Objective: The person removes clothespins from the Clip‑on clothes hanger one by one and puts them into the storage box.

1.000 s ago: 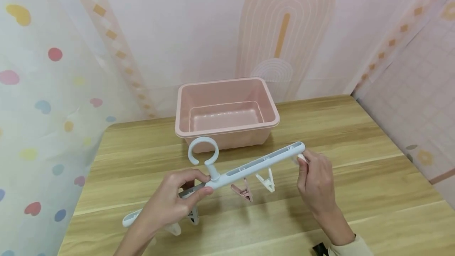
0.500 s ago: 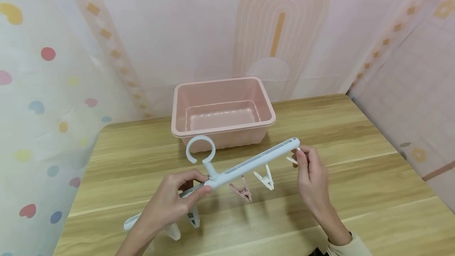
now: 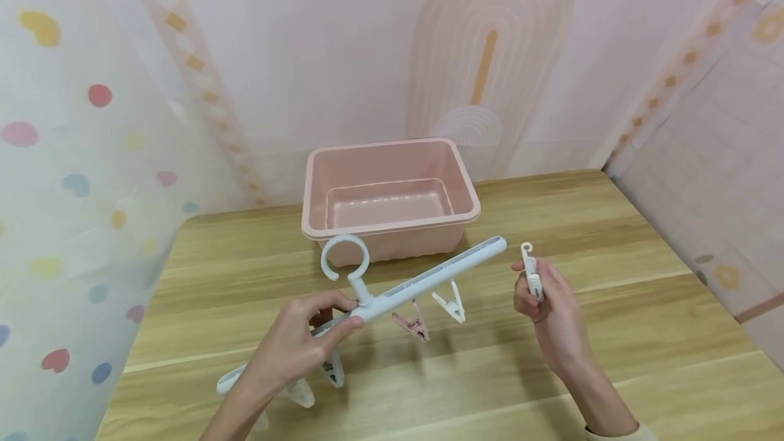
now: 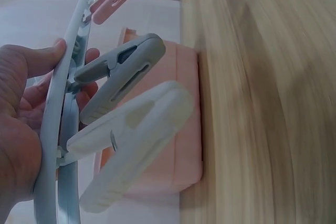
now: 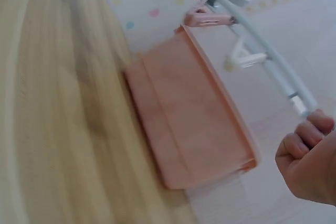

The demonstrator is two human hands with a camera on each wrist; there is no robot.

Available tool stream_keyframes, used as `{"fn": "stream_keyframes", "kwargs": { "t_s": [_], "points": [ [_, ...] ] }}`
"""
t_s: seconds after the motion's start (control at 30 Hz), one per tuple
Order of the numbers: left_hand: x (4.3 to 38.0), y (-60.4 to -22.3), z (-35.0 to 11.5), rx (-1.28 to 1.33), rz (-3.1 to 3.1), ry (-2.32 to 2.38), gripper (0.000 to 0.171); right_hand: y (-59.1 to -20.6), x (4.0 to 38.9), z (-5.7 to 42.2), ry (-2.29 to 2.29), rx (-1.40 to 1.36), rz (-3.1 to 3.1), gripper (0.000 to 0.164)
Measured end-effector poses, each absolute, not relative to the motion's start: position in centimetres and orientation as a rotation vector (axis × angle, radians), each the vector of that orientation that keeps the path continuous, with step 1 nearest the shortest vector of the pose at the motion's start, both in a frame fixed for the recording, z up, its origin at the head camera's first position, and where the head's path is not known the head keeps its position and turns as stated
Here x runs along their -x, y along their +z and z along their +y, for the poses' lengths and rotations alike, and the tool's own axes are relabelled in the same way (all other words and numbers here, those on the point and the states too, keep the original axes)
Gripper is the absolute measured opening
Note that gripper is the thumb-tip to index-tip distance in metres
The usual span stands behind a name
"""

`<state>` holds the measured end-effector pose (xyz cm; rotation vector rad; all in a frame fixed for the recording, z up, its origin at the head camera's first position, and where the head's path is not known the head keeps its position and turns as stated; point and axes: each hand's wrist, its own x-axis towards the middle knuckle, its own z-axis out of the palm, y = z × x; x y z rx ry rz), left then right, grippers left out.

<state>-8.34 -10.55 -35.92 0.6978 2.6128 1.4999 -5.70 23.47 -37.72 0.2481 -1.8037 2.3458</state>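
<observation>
In the head view my left hand (image 3: 294,342) grips a light-blue clip hanger (image 3: 429,281) by its bar beside the ring-shaped hook (image 3: 345,257). The bar slants up to the right above the table. A pink clip (image 3: 413,324) and a white clip (image 3: 452,303) hang below its right half. The left wrist view shows a grey clip (image 4: 123,74) and a cream clip (image 4: 136,142) hanging near that hand. Off the bar's right end, my right hand (image 3: 557,315) holds a separate white clip (image 3: 531,274) with a small curled hook at its top.
Behind the hanger a pink plastic basin (image 3: 392,231) stands on the wood-grain table (image 3: 612,243), near its back edge. Patterned cloth (image 3: 343,53) covers the wall behind and both sides. The right wrist view is somewhat blurred.
The right hand has drawn back from the bar's right end and turned; the white clip it holds now stands apart from the bar. The left hand stays in nearly the same place with the hanger.
</observation>
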Motion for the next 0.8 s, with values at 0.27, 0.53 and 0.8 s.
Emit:
{"fn": "stream_keyframes", "kwargs": {
  "t_s": [0.27,0.53,0.8],
  "points": [
    [8.4,-37.0,-11.4,-0.686,2.623,1.407,0.007,-35.4,6.8,22.8,2.092,-0.247,-1.935,0.019],
    [8.9,-38.5,-10.9,-0.674,2.573,1.376,0.009,-34.3,9.3,23.2,1.716,-0.260,-2.290,0.028],
    [9.8,-39.7,-10.4,-0.660,2.566,1.348,0.008,-33.4,12.0,23.4,1.409,-0.288,-2.432,0.031]
  ]
}}
